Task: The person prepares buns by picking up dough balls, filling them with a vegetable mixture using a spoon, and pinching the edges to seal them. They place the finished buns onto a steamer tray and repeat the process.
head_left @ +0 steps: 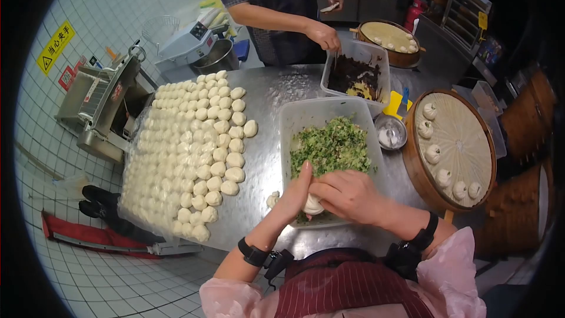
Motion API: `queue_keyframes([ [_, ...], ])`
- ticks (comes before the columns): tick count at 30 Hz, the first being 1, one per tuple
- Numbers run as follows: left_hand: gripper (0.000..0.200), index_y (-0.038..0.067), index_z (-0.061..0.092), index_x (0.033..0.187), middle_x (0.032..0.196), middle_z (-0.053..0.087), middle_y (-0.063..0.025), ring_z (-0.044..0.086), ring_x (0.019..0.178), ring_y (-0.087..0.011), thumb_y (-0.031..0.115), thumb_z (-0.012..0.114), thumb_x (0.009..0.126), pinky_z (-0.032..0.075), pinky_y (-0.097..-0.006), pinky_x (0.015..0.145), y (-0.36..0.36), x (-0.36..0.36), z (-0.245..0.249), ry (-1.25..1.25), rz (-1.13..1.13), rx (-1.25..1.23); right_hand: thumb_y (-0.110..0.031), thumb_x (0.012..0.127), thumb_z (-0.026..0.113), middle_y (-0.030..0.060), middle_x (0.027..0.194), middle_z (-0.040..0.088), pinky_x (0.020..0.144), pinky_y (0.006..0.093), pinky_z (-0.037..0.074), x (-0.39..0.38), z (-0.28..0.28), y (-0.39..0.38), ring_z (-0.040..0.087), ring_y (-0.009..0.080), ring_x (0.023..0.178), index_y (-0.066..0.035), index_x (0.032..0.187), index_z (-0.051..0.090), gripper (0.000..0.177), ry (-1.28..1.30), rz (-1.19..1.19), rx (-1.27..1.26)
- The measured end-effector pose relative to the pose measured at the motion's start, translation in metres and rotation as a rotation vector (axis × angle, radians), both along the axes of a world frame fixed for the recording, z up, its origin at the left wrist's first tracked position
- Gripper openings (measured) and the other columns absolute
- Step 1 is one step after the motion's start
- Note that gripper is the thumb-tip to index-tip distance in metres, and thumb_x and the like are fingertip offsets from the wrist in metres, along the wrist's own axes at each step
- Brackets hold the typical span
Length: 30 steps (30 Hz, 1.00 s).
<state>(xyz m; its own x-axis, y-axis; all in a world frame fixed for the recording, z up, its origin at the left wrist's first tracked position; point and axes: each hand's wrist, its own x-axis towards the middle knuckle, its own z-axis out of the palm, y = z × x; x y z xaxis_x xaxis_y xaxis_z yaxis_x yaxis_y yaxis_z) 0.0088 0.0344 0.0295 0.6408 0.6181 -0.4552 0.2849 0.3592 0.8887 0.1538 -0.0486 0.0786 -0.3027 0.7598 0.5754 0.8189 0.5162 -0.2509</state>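
Note:
Between my hands is a round, pleated dough bun [313,204], partly hidden by my fingers. My left hand [296,196] cups it from the left, thumb pointing up. Fingers of my right hand [349,194] are pinched together at its top. Both hands are over the near edge of a clear plastic tub [285,141], which holds chopped green filling [332,141]. A small lump of dough [272,199] rests left of my left hand. Many pale dough balls [234,159] lie in rows on the left, partly under plastic film [159,168].
On the right, a bamboo steamer [456,132] holds several pleated buns. A metal bowl [390,132] stands beside the tub. Across the metal table [259,153], a co-worker's hand [323,36] reaches to a tub of dark filling [353,76]. Another steamer [385,30] stands behind.

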Motion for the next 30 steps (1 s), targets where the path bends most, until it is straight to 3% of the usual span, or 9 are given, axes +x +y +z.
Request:
queue_keyframes([
  [3, 0.064, -0.001, 0.059, 0.096, 0.086, 0.062, -0.0087, 0.060, 0.074, -0.0135, 0.053, 0.024, 0.098, 0.050, -0.0264, 0.067, 0.014, -0.008, 0.003, -0.100, -0.001, -0.008, -0.012, 0.074, 0.061, 0.0016, 0.078, 0.052, 0.062, 0.0294, 0.045, 0.001, 0.007, 0.010, 0.058, 0.0171, 0.074, -0.010, 0.080, 0.054, 0.009, -0.207, 0.128, -0.035],
  [8, 0.066, -0.001, 0.063, 0.093, 0.084, 0.064, -0.0097, 0.060, 0.068, -0.0136, 0.052, 0.024, 0.098, 0.050, -0.0261, 0.060, 0.025, -0.021, 0.003, -0.070, 0.082, 0.051, -0.013, 0.069, 0.069, 0.0012, 0.077, 0.055, 0.059, 0.0277, 0.044, -0.007, 0.009, 0.033, 0.058, 0.0168, 0.069, -0.009, 0.084, 0.059, 0.018, 0.005, 0.187, -0.085],
  [10, 0.070, -0.002, 0.064, 0.093, 0.075, 0.064, -0.0099, 0.061, 0.060, -0.0143, 0.053, 0.021, 0.097, 0.049, -0.0258, 0.050, 0.034, -0.038, 0.002, 0.043, 0.131, 0.087, -0.013, 0.072, 0.067, 0.0025, 0.081, 0.057, 0.064, 0.0308, 0.046, -0.009, 0.015, 0.040, 0.059, 0.0204, 0.074, -0.008, 0.083, 0.059, 0.014, 0.720, 0.200, -0.743],
  [11, 0.073, -0.003, 0.064, 0.090, 0.067, 0.063, -0.0107, 0.063, 0.057, -0.0175, 0.055, 0.019, 0.097, 0.046, -0.0250, 0.042, 0.040, -0.050, -0.004, -0.021, 0.152, 0.007, -0.013, 0.072, 0.067, 0.0025, 0.081, 0.057, 0.064, 0.0308, 0.046, -0.008, 0.012, 0.044, 0.059, 0.0204, 0.074, -0.008, 0.083, 0.059, 0.014, 0.718, 0.198, -0.749],
  [13, 0.074, -0.003, 0.063, 0.090, 0.066, 0.063, -0.0114, 0.064, 0.057, -0.0196, 0.055, 0.018, 0.097, 0.043, -0.0228, 0.037, 0.049, -0.075, -0.016, -0.249, 0.234, -0.227, -0.015, 0.074, 0.066, 0.0060, 0.082, 0.060, 0.066, 0.0330, 0.048, 0.002, -0.007, 0.054, 0.060, 0.0235, 0.073, -0.007, 0.083, 0.062, 0.013, 0.453, -0.133, -0.754],
  [17, 0.069, 0.000, 0.062, 0.095, 0.067, 0.062, -0.0108, 0.064, 0.057, -0.0225, 0.055, 0.020, 0.097, 0.045, -0.0249, 0.040, 0.051, -0.098, -0.029, -0.346, 0.345, -0.332, -0.017, 0.075, 0.061, 0.0107, 0.079, 0.063, 0.070, 0.0358, 0.051, 0.005, -0.070, 0.060, 0.063, 0.0279, 0.075, -0.006, 0.083, 0.065, 0.013, -0.169, -0.202, -0.703],
  [20, 0.067, 0.000, 0.060, 0.100, 0.071, 0.063, -0.0125, 0.065, 0.059, -0.0234, 0.054, 0.020, 0.097, 0.044, -0.0248, 0.039, 0.053, -0.107, -0.041, -0.382, 0.334, -0.412, -0.013, 0.073, 0.061, 0.0128, 0.081, 0.064, 0.069, 0.0374, 0.052, 0.002, -0.096, 0.067, 0.064, 0.0297, 0.077, -0.005, 0.078, 0.066, 0.011, -0.374, -0.226, -0.704],
  [26, 0.065, 0.000, 0.059, 0.101, 0.074, 0.064, -0.0129, 0.066, 0.062, -0.0240, 0.052, 0.021, 0.097, 0.044, -0.0252, 0.040, 0.059, -0.110, -0.064, -0.449, 0.251, -0.507, -0.014, 0.069, 0.061, 0.0154, 0.074, 0.066, 0.066, 0.0383, 0.053, -0.008, -0.124, 0.081, 0.065, 0.0308, 0.073, -0.004, 0.072, 0.068, 0.012, -0.572, -0.253, -0.814],
  [30, 0.064, 0.000, 0.059, 0.102, 0.076, 0.064, -0.0125, 0.066, 0.062, -0.0238, 0.052, 0.022, 0.097, 0.044, -0.0246, 0.040, 0.063, -0.110, -0.068, -0.457, 0.220, -0.523, -0.016, 0.068, 0.062, 0.0152, 0.072, 0.066, 0.065, 0.0375, 0.052, 0.002, -0.109, 0.084, 0.065, 0.0314, 0.073, -0.002, 0.072, 0.067, 0.015, -0.502, -0.378, -0.893],
])
